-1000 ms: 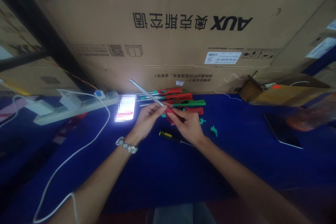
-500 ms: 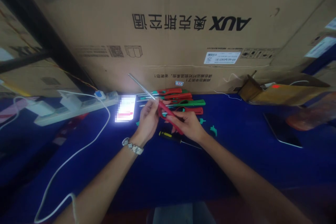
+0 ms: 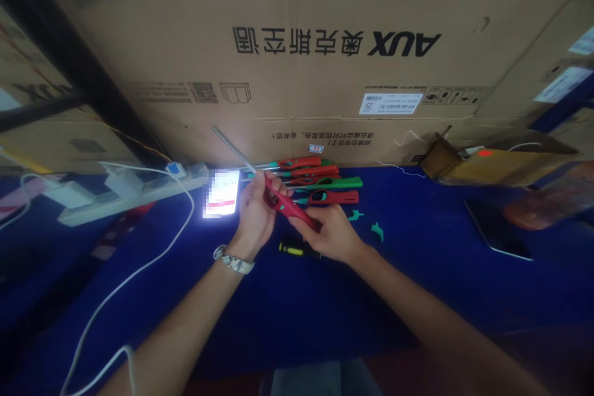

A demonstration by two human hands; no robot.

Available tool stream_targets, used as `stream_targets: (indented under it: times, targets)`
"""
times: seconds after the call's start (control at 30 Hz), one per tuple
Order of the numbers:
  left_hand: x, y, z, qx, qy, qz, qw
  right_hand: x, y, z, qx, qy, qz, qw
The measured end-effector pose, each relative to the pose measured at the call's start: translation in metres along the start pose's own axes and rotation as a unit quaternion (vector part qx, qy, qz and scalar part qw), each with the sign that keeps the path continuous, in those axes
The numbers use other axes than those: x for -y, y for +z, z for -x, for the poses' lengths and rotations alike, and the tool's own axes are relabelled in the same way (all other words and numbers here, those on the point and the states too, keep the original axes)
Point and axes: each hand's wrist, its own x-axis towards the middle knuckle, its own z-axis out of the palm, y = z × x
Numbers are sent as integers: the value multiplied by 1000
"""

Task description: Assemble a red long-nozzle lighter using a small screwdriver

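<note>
Both hands hold one red long-nosed lighter (image 3: 288, 205), its metal tube pointing up and to the left. My left hand (image 3: 256, 213) is closed round the front of its body, where the tube begins. At the rear end of the handle, my right hand (image 3: 331, 232) grips with thumb and fingers. Behind them several more lighters lie side by side, among them a green lighter (image 3: 338, 184) and a red lighter (image 3: 341, 197). Below the hands lies a black and yellow screwdriver (image 3: 293, 250), its shaft hidden by my right hand. Loose green triggers (image 3: 377, 232) lie to the right.
A lit phone (image 3: 221, 193) stands left of the lighters, beside a white power strip (image 3: 132, 198) with plugs and a trailing white cable (image 3: 153, 255). A large cardboard box (image 3: 297, 6) walls the back. On the right are a dark phone (image 3: 496, 232) and an open carton (image 3: 505, 164).
The lighter has shifted left and its tube tip lies further left. My right hand has slid back along the handle, uncovering the trigger area and covering the screwdriver's shaft.
</note>
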Motion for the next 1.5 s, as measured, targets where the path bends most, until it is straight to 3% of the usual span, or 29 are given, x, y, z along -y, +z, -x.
stream_targets:
  times: [0.27, 0.43, 0.6, 0.73, 0.87, 1.13, 1.33, 1.5]
  targets:
    - [7, 2, -4, -50, -11, -80, 995, 0, 3, 0, -62, -66, 165, 982]
    - [28, 21, -25, -187, 22, -146, 971, 2, 9, -4, -79, -40, 252, 964]
    - [47, 31, -47, -182, 16, -163, 969, -2, 12, -9, -30, 65, 316, 946]
    - [51, 29, -50, -188, 13, -171, 967, -5, 11, -12, 24, 56, 335, 940]
    - [46, 29, -46, -195, 20, -190, 962, -1, 10, -12, 48, 45, 331, 941]
    - [26, 29, -28, -150, 30, -216, 964, 28, -4, 5, 102, 61, 260, 958]
    - [15, 31, -6, -154, -7, -110, 982, 36, 0, 29, 25, 47, 282, 958]
    - [-3, 40, 13, -204, -120, -71, 969, 37, 16, 40, -12, 43, 309, 950]
